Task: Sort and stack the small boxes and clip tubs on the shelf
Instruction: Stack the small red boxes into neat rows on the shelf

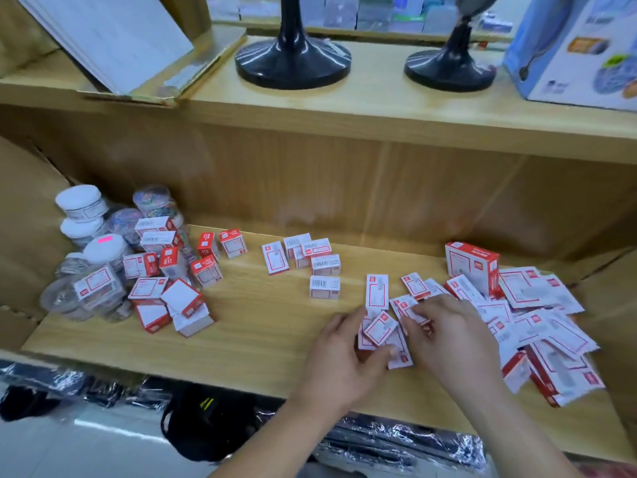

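Note:
Small red-and-white boxes lie scattered over the wooden shelf (262,326). My left hand (341,357) grips a few of these boxes (378,328) at the shelf's front middle. My right hand (444,332) pinches a small box (415,313) just right of them. A big heap of boxes (537,326) spreads to the right, topped by a larger red box (472,267). Several loose boxes (310,260) sit mid-shelf. At the left, clear clip tubs with white lids (82,205) stand and lie among more boxes (165,281).
An upper shelf (379,108) overhangs, bearing two black stands (293,60), a tilted stack of white sheets (113,39) and a blue carton (579,53). Cardboard walls close both sides. Dark wrapped goods (206,419) lie on the floor below.

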Action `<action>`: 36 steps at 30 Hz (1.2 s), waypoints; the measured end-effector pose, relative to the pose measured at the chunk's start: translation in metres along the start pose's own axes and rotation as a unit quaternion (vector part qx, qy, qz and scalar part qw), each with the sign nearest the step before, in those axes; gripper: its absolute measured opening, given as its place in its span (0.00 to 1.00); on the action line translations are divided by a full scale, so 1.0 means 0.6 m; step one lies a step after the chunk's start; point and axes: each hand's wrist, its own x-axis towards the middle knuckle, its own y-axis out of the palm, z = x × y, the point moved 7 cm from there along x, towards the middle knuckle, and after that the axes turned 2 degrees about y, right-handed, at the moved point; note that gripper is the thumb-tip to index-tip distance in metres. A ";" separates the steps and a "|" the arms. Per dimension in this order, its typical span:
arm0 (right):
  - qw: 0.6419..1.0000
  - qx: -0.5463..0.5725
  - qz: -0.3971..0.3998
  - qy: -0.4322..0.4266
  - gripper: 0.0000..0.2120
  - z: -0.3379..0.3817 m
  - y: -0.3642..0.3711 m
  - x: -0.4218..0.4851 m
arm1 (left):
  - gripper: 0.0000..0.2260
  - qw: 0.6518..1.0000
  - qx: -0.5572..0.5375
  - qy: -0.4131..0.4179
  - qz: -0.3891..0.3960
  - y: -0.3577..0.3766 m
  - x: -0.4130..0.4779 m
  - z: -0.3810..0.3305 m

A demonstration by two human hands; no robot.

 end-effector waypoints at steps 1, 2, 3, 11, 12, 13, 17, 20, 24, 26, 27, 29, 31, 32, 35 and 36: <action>1.000 0.003 0.000 -0.009 0.08 0.003 0.001 0.001 | 0.21 1.000 -0.006 0.010 -0.019 -0.019 0.000 -0.001; 1.000 0.012 0.000 -0.015 0.08 0.007 0.002 0.002 | 0.18 0.999 0.004 0.024 -0.047 -0.044 0.004 0.002; 0.999 0.027 -0.001 -0.019 0.07 0.014 0.003 0.004 | 0.16 0.996 0.027 0.034 -0.076 -0.071 0.012 0.009; 0.989 0.119 0.059 -0.064 0.09 0.106 0.035 0.047 | 0.29 0.963 0.258 0.071 0.038 -0.110 0.123 0.054; 0.988 0.125 0.067 -0.064 0.09 0.118 0.036 0.057 | 0.26 0.959 0.267 0.086 0.038 -0.109 0.122 0.054; 0.986 0.136 0.075 -0.064 0.09 0.126 0.038 0.067 | 0.22 0.957 0.271 0.101 0.033 -0.107 0.120 0.052; 0.978 0.179 0.087 -0.063 0.08 0.164 0.049 0.108 | 0.17 0.952 0.273 0.130 0.041 -0.102 0.124 0.058; 0.979 0.159 0.096 -0.083 0.10 0.196 0.068 0.150 | 0.17 0.953 0.266 0.139 0.048 -0.112 0.135 0.063; 0.975 0.108 0.147 -0.125 0.18 0.237 0.102 0.192 | 0.17 0.961 0.258 0.087 0.037 -0.149 0.100 0.077; 0.971 0.083 0.182 -0.129 0.19 0.251 0.126 0.199 | 0.17 0.961 0.270 0.045 0.048 -0.179 0.068 0.097; 0.971 0.076 0.191 -0.126 0.18 0.254 0.136 0.199 | 0.17 0.962 0.269 0.023 0.044 -0.197 0.053 0.111; 0.975 0.089 0.175 -0.105 0.17 0.253 0.146 0.199 | 0.19 0.968 0.252 -0.014 0.013 -0.233 0.026 0.134; 0.982 0.096 0.137 -0.093 0.14 0.253 0.141 0.195 | 0.20 0.970 0.242 -0.028 -0.015 -0.255 0.002 0.150; 0.984 0.101 0.110 -0.092 0.13 0.255 0.133 0.190 | 0.20 0.970 0.239 -0.030 -0.032 -0.263 -0.009 0.156; 0.978 0.181 0.088 -0.059 0.11 0.266 0.107 0.155 | 0.20 0.978 0.192 -0.025 -0.072 -0.269 -0.037 0.167; 0.971 0.208 0.111 -0.043 0.08 0.269 0.107 0.139 | 0.21 0.982 0.169 -0.019 -0.078 -0.268 -0.044 0.167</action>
